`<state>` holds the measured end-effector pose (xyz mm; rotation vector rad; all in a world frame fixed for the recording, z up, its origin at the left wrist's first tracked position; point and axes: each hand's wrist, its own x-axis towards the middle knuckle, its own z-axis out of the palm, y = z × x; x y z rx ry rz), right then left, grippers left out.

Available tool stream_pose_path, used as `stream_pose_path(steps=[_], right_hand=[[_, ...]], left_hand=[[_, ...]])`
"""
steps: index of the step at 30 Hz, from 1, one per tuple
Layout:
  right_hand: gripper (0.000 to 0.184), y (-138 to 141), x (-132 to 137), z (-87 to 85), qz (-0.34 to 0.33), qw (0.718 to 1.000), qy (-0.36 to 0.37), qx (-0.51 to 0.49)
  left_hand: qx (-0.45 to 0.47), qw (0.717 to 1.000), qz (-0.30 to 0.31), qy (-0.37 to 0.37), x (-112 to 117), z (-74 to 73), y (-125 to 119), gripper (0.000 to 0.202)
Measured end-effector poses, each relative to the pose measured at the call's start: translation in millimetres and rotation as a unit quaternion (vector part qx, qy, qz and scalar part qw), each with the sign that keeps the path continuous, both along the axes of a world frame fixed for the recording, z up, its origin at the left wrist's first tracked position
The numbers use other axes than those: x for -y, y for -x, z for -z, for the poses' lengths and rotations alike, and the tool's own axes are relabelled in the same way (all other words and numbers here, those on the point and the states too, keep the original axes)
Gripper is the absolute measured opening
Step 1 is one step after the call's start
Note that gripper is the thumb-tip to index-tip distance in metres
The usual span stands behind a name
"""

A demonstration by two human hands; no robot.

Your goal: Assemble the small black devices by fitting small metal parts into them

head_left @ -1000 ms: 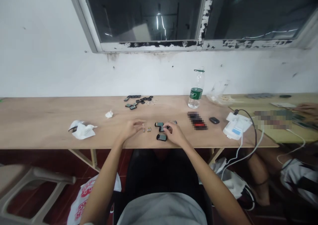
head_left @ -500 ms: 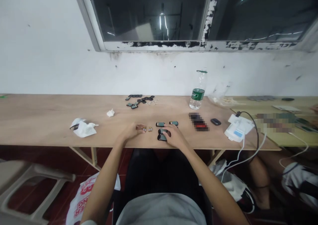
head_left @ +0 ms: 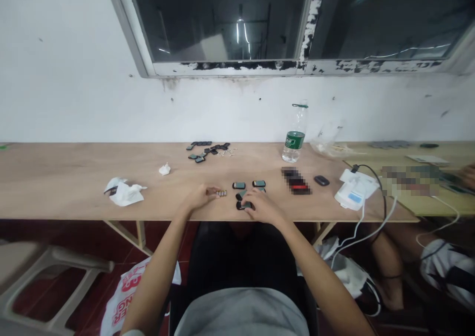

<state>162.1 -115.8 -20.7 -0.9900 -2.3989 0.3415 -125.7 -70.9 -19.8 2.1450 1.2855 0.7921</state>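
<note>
Keeping contact light should avoid nudging neighbours: the left hand (head_left: 204, 196) curls beside small metallic parts (head_left: 222, 193) on the table (head_left: 74, 177), the right hand (head_left: 261, 207) arches over dark-edged pieces (head_left: 240, 196); whether either pinches anything, I cannot tell.

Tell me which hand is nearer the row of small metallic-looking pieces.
Left: the left hand is at the left end of the small metallic-looking pieces; the right hand is farther off, to their right, at the black-edged pieces.

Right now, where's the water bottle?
In the head view, the water bottle stands right of centre on the table, near the wall, just left of crumpled clear plastic.
</note>
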Motion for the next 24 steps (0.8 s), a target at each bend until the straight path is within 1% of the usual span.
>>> stream_pose_path(steps=[6,9,12,16,20,24], right_hand=[[0.014,-6.8,0.5,-8.3,-0.014,1.000,-0.005,-0.015],[0.015,-16.5,-0.6,-14.6,0.000,0.999,0.000,-0.038],[0.014,-25.7,-2.3,-16.4,0.010,0.999,0.009,-0.048],[0.018,-24.9,-5.8,-8.9,-0.003,0.999,0.000,-0.048],[0.024,-13.1,-9.6,1.5,0.016,1.000,-0.018,-0.017],[0.029,-4.7,-8.4,5.2,0.025,0.999,-0.022,0.019]], left_hand=[[-0.005,1.000,0.011,-0.002,1.5,-1.4,-1.9,0.030],[-0.014,1.000,0.008,-0.001,3.9,-5.0,-2.0,0.032],[-0.022,1.000,0.011,-0.001,5.8,-8.9,-1.9,0.034],[-0.030,0.999,0.011,0.004,4.7,-9.6,-0.4,0.037],[-0.021,1.000,0.001,0.012,2.8,-7.1,2.7,0.039],[-0.017,1.000,-0.009,0.014,3.6,-7.5,4.8,0.041]])
